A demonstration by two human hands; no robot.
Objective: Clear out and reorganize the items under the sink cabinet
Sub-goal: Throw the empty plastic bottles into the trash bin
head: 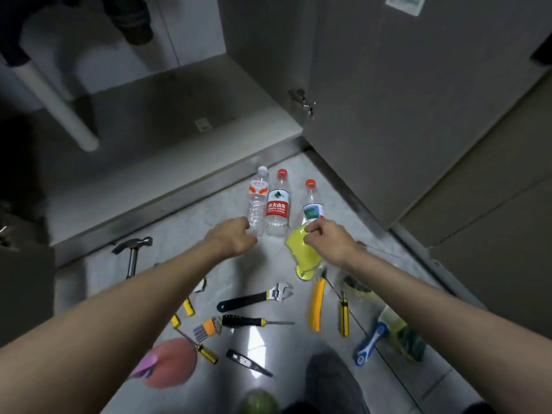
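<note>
The pale tiled floor (268, 342) is lying in front of the open sink cabinet (167, 94), with tools scattered across it. Three plastic bottles are standing in a row near the cabinet edge: a white-capped bottle (257, 201), a red-labelled bottle (278, 204) and a blue-labelled bottle (312, 204), all apparently empty, though blur is making that uncertain. The left hand (231, 240) is curling against the white-capped bottle's base. The right hand (328, 239) is pinching a yellow cloth (301, 258).

My left forearm (125, 300) covers the hammer (133, 249) handle and most of the yellow-handled pliers (187, 306). My right hand (328, 240) hides the third bottle's (312, 204) base. Whether my left fingers (243, 227) touch the clear bottle (257, 201), I can't tell.
</note>
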